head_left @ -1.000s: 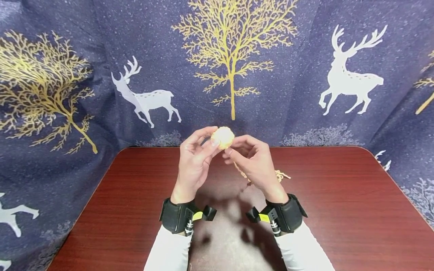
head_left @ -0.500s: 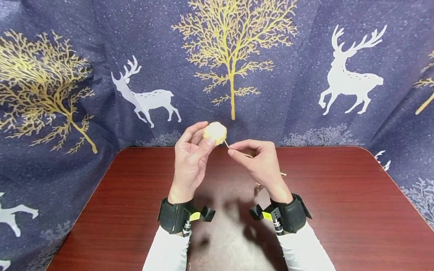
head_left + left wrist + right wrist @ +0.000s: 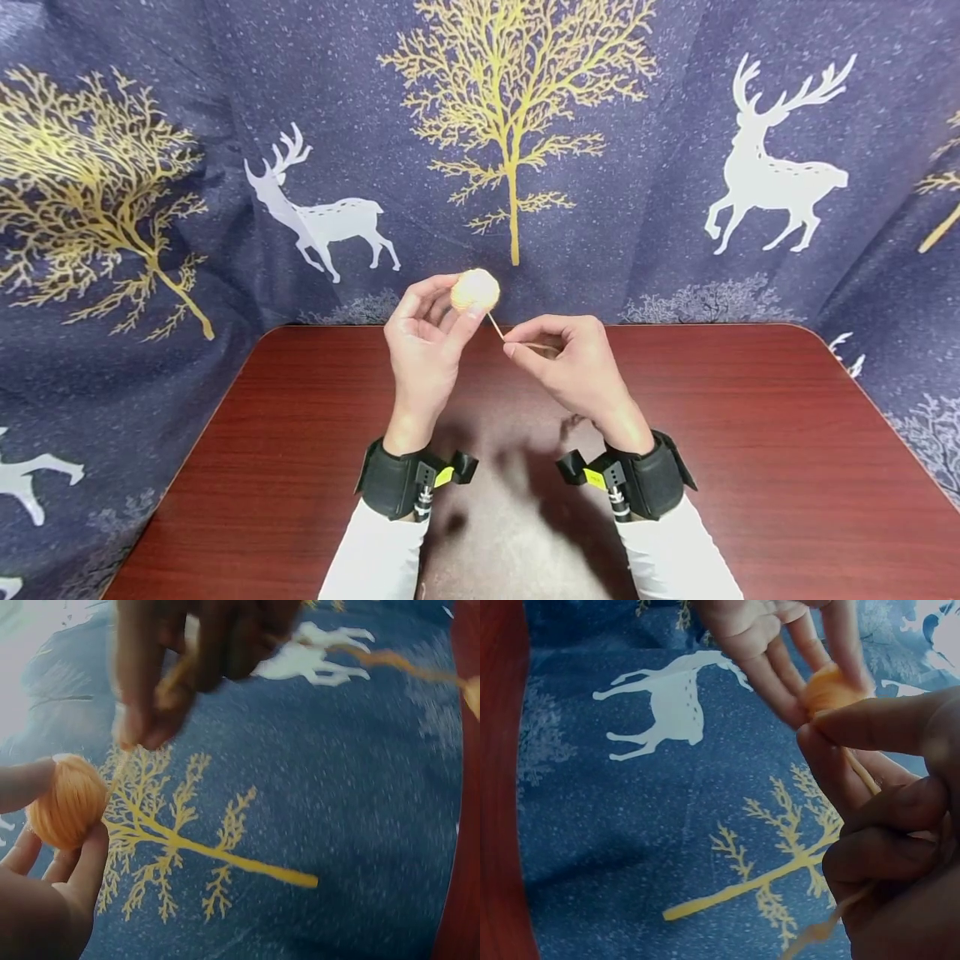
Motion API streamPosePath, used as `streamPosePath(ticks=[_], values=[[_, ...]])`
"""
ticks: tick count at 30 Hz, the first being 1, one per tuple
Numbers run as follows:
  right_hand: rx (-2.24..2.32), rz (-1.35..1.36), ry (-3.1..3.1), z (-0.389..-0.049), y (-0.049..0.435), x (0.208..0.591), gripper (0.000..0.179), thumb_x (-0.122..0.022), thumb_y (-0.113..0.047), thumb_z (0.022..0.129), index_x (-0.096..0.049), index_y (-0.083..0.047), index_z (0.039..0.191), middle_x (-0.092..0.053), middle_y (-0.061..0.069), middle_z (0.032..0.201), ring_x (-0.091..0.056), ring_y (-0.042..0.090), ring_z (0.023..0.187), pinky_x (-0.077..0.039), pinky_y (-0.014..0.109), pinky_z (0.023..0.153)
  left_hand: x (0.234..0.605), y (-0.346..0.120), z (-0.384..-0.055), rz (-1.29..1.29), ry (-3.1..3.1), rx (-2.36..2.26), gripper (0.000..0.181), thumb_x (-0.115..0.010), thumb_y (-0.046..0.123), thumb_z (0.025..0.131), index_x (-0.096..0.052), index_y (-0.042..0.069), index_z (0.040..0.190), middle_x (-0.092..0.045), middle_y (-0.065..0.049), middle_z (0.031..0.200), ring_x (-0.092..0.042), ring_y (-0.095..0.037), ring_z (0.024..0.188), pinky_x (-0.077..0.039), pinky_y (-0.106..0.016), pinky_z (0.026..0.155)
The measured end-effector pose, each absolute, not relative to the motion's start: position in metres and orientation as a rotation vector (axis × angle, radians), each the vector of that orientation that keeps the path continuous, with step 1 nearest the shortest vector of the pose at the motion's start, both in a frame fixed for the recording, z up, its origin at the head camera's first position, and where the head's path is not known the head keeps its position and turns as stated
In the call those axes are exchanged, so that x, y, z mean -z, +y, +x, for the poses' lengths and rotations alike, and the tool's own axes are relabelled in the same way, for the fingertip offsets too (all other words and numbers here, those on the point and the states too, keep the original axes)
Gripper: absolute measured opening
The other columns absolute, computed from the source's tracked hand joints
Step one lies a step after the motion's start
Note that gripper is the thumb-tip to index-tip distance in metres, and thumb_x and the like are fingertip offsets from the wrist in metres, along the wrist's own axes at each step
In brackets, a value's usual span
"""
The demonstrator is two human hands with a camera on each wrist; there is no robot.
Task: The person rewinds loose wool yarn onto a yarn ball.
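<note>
A small ball of yarn (image 3: 476, 291) sits in the fingers of my left hand (image 3: 424, 354), raised over the table's far edge. It looks washed out in the head view and orange in the left wrist view, where the wound strands show. My right hand (image 3: 577, 367), just right of it, pinches the yarn strand (image 3: 496, 326) between thumb and forefinger. A short taut length runs from those fingertips up to the ball. In the right wrist view the strand passes under the curled fingers, and a loose tail (image 3: 817, 934) hangs out below them.
Both hands are above a reddish-brown table (image 3: 300, 433), whose near middle shines with glare and carries hand shadows. Behind its far edge hangs a dark blue cloth (image 3: 600, 208) printed with gold trees and white deer. Each wrist wears a black strap (image 3: 393, 483) with a camera.
My hands have drawn apart: the right one moved right and slightly down, the left one slightly left with the ball. A stretched strand now shows between them. The loose yarn beyond my right hand dropped from sight.
</note>
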State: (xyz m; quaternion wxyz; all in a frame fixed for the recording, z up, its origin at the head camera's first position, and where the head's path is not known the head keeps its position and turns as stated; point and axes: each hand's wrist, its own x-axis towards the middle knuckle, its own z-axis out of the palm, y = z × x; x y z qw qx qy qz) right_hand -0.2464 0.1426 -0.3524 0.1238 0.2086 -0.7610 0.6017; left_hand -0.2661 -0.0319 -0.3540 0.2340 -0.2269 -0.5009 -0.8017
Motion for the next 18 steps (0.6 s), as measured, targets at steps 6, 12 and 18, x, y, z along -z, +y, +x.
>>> streamPosePath(ticks=[6, 12, 18], values=[[-1.671, 0.642, -2.234, -0.242, 0.145, 0.349, 0.010, -0.078, 0.001, 0.085, -0.079, -0.005, 0.093, -0.077, 0.004, 0.090, -0.075, 0.016, 0.087, -0.062, 0.029, 0.079, 0.360, -0.032, -0.269, -0.637, -1.631, 1.947, 0.038, -0.077, -0.012, 0.082, -0.064, -0.011, 0.117, -0.068, -0.017, 0.117, -0.067, -0.025, 0.105, -0.059, -0.042, 0.092], [-1.738, 0.612, -2.165, -0.243, 0.152, 0.346, 0.009, -0.078, 0.001, 0.086, -0.077, -0.001, 0.094, -0.076, 0.008, 0.090, -0.072, 0.012, 0.079, -0.061, 0.025, 0.071, 0.363, -0.034, -0.269, -0.689, -1.887, 1.832, 0.032, -0.080, -0.006, 0.081, -0.069, -0.005, 0.112, -0.070, -0.016, 0.114, -0.069, -0.027, 0.102, -0.059, -0.036, 0.090], [-1.874, 0.603, -2.059, -0.245, 0.161, 0.346, 0.011, -0.077, 0.002, 0.087, -0.075, 0.005, 0.097, -0.074, 0.009, 0.083, -0.062, 0.008, 0.068, -0.054, 0.020, 0.061, 0.363, -0.040, -0.268, -0.812, -2.082, 1.827, 0.030, -0.081, -0.007, 0.080, -0.071, -0.003, 0.108, -0.072, -0.014, 0.107, -0.071, -0.026, 0.095, -0.060, -0.035, 0.089]])
